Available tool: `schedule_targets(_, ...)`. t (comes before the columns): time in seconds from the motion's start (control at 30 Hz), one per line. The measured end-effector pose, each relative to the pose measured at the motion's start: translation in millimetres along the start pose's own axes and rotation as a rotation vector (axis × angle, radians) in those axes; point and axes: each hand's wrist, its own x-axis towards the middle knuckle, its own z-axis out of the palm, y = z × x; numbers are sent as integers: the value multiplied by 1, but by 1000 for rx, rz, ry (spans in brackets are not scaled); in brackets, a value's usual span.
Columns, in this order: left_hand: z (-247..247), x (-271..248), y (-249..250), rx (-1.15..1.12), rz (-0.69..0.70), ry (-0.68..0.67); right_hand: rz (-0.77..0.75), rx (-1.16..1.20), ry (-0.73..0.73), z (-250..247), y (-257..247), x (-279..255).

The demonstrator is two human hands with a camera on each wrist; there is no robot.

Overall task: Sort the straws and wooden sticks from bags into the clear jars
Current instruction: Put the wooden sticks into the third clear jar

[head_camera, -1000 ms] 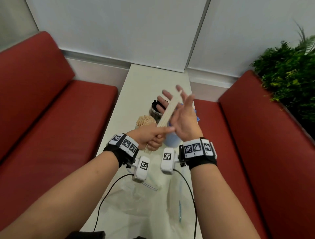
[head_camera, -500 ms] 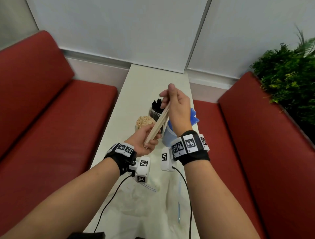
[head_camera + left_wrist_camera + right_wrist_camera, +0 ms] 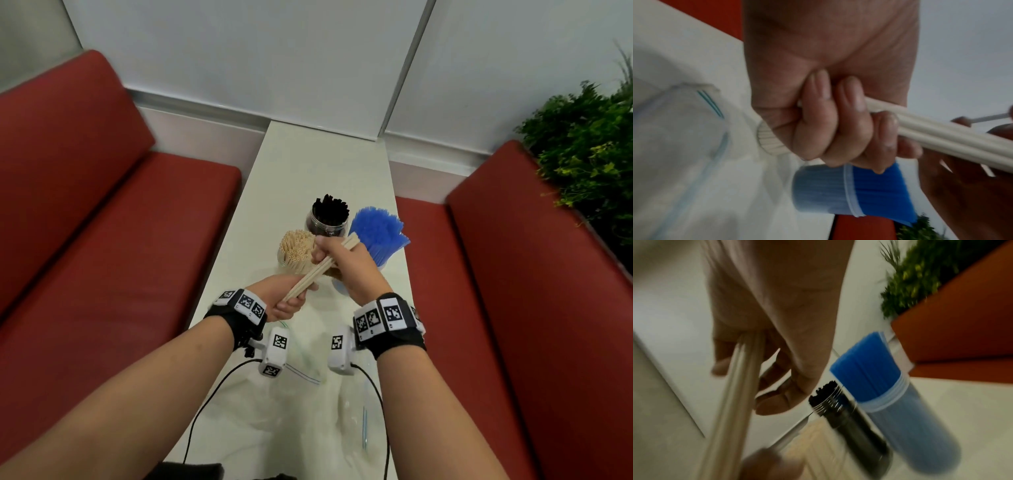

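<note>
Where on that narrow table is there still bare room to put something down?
The far end of the table, between the jar of black straws and the wall, is bare. A strip left of the jar of tan straws is free too. The near end is crowded with empty plastic bags and cables.

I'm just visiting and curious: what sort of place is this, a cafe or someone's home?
Probably a cafe or diner booth: red cushioned benches face each other across a narrow white table, with a planter of greenery behind one seat. Jars of drinking straws on the table fit that too.
</note>
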Motion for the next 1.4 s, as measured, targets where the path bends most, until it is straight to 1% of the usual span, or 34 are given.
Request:
schedule_targets(0.07,-10,3,-8,19,-8,25,64,-267,-109,-9,-2,1)
schedule_targets(0.1,-14,6,-11,30,2,39,102,-323,-162,-10,-4,2)
schedule_targets(0.17,-16,12,-14,41,37,71,149,-311,-198,-10,-6,6)
schedule_targets(0.23,-15,19,-14,11,71,126,140,-282,-164,-6,-9,10)
schedule_targets(0.33,-17,28,-6,9,128,289,123,-301,-129,-3,-17,18)
schedule_targets(0.4,-22,33,-1,116,126,435,118,-358,-94,-5,-24,24)
schedule_targets(0.5,-31,37,4,341,137,676,109,-447,-25,-7,-32,36)
schedule_targets(0.57,-38,41,6,464,157,768,117,-487,27,-7,-35,45)
schedule_targets(0.63,-41,45,8,525,182,769,131,-492,69,-5,-38,54)
schedule_targets(0.8,-43,52,13,497,278,681,103,-589,130,1,-42,70)
schedule_targets(0.97,-47,56,13,514,368,690,151,-513,162,0,-40,82)
schedule_targets(1.1,-50,62,11,514,397,706,165,-458,188,-1,-40,89)
schedule_targets(1.3,-53,66,11,552,401,712,211,-361,244,-7,-39,101)
schedule_targets(1.37,-52,67,10,544,399,705,219,-396,236,-5,-37,106)
schedule_targets(1.4,-51,67,10,532,399,709,232,-470,209,-1,-35,108)
